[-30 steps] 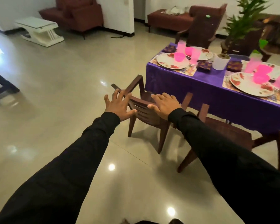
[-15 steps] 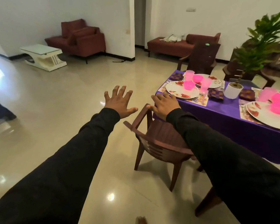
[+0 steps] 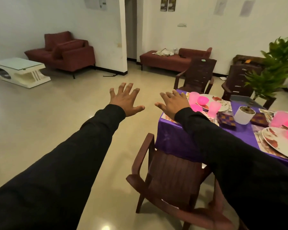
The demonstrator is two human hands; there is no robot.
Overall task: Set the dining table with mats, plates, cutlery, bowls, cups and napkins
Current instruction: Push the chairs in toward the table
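Table (image 3: 173,140) looks nearly set, w/ purple cloth on it. I count 3 plates, e.g. the near plate (image 3: 279,143), 3 pink cups, approx 4 pink bowls, 2 folded napkins, 1 white pot (image 3: 243,114). Can't see forks or spoons. Left hand (image 3: 125,101) & right hand (image 3: 172,102) both held out, fingers spread, holding nothing

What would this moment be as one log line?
left hand: open, in air | right hand: open, in air | purple-clothed dining table: set | brown plastic chair: untouched
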